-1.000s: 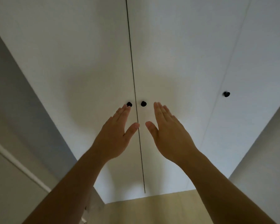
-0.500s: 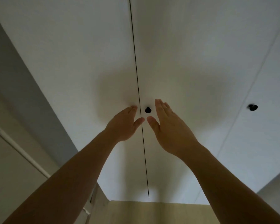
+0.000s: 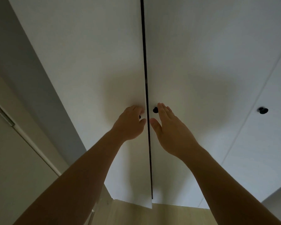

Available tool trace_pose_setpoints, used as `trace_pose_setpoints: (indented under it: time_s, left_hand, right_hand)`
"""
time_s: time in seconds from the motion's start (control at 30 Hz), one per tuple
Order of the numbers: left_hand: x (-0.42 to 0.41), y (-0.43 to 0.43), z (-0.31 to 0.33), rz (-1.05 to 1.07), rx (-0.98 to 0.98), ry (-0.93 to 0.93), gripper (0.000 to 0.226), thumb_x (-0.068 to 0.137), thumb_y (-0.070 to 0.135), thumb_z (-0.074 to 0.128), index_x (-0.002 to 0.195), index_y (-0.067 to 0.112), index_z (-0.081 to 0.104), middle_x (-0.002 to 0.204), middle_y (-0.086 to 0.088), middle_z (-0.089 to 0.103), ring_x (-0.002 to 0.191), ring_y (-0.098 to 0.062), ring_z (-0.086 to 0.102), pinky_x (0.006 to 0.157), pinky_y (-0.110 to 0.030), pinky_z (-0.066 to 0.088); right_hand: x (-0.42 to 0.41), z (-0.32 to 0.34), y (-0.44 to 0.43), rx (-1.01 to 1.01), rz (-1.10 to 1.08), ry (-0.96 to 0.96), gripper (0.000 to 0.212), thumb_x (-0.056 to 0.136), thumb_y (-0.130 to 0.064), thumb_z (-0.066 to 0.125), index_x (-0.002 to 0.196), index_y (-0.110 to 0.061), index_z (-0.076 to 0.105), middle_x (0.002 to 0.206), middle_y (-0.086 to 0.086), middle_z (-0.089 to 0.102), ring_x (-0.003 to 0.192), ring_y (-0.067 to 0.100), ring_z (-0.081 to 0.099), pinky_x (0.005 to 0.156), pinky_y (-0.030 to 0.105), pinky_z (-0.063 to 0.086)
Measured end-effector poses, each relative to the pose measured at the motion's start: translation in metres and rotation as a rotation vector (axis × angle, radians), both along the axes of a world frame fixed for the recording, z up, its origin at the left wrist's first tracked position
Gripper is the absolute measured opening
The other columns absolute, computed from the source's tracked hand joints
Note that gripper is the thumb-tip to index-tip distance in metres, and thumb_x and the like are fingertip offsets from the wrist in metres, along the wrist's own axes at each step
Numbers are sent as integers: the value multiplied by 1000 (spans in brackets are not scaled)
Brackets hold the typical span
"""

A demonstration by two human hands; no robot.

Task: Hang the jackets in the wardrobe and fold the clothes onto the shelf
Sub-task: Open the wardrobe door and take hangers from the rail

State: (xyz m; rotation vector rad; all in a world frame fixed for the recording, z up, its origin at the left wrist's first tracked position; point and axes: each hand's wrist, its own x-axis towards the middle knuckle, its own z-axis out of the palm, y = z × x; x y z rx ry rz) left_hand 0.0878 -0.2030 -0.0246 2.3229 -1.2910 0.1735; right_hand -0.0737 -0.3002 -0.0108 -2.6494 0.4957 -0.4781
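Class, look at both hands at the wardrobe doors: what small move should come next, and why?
Probably curl the right hand round the right knob: its fingers are straight beside it, while the left hand already grips the left knob and the left door is ajar.

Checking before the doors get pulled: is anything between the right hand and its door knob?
Nothing visible. The right hand is open beside the right door's black knob, fingertips level with it. The left hand already grips the left door's knob.

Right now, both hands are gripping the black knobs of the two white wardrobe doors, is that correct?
Not quite: the head view shows only the left hand gripping its knob. The right hand is open, fingers straight, beside the right door's knob.
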Motion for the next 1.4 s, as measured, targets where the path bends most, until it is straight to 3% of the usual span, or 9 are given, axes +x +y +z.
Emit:
trace_pose_setpoints:
  time_s: [0.17,0.27,0.4,0.5,0.8,0.93,1.03,1.27,1.4]
  left_hand:
    - [-18,50,1,-24,-56,28,9,98,29,58,105,23,60,96,10,63,89,-8,60,81,-12,45]
    - [-29,86,3,-20,-65,60,11,98,32,59,104,24,64,97,11,66,89,-7,63,84,-7,42]
    - [-45,135,9,-5,-100,93,14,97,36,60,98,26,69,92,17,67,88,-2,62,84,-5,45]
    - [-51,170,15,45,-128,159,18,98,43,56,101,33,71,88,33,59,92,13,58,82,5,37]
    - [-61,262,36,139,-638,325,31,89,40,62,111,23,75,106,12,75,99,1,69,91,-15,52]
    - [-64,299,35,155,-776,347,13,86,34,68,94,35,78,90,14,77,84,-10,75,81,-21,58]
    - [-59,335,31,182,-888,474,12,90,36,69,89,34,81,89,1,78,86,-23,76,84,-39,61]
    - [-37,410,15,302,-1065,582,16,97,22,65,100,20,80,104,-9,76,105,-26,72,101,-49,51]
    - [-18,436,14,383,-1096,583,21,97,15,63,114,13,74,112,-10,74,113,-29,67,106,-51,47]
  right_hand:
    - [14,-1,24,112,53,11,76,96,-62,15,159,-22,6,165,1,18,150,17,22,117,32,14]
    - [26,3,49,361,122,-99,68,97,-61,26,154,-26,30,130,-6,62,107,3,61,99,23,47]
    - [37,8,83,603,177,-286,29,104,-47,40,103,-37,67,65,-31,59,66,-13,59,62,2,45]
    - [34,8,114,709,256,-351,42,104,-36,47,65,-40,64,52,-27,56,52,-9,56,52,2,40]
    - [35,7,185,668,331,-351,28,91,-45,55,103,-26,72,91,-12,75,82,6,73,72,21,60]
    - [43,7,229,613,386,-378,10,93,-34,63,91,-39,71,75,-13,74,71,6,71,66,16,57]
    - [52,8,266,610,451,-317,17,97,-37,59,87,-39,73,68,-7,71,58,10,64,56,17,53]
    - [97,12,345,421,557,-223,39,104,-40,46,82,-20,70,52,-2,47,47,7,42,56,25,41]
    - [123,14,376,252,619,-106,34,105,-27,43,134,-22,60,80,-4,66,73,13,60,76,29,51]
